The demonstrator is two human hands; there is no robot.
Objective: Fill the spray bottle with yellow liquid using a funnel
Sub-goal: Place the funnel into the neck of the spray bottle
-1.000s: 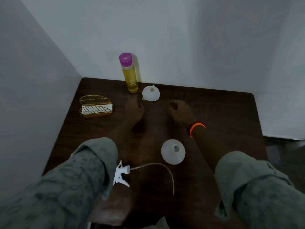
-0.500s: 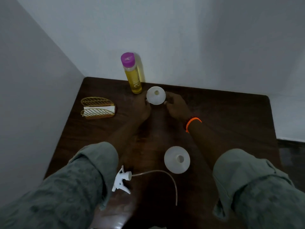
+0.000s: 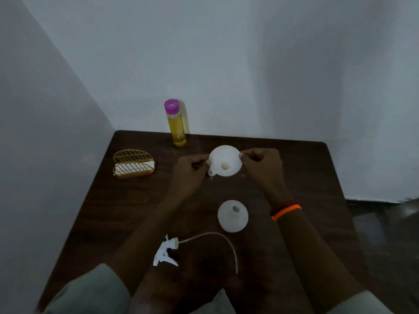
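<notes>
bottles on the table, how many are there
2. The yellow liquid bottle with a purple cap stands upright at the table's far edge by the wall. The white spray bottle, uncapped, stands nearer the person, below the funnel that both hands hold.

Dim room — dark wooden table, bare pale corner walls

funnel between hands | liquid bottle behind-left | spray bottle in front | sprayer head nearest
</notes>
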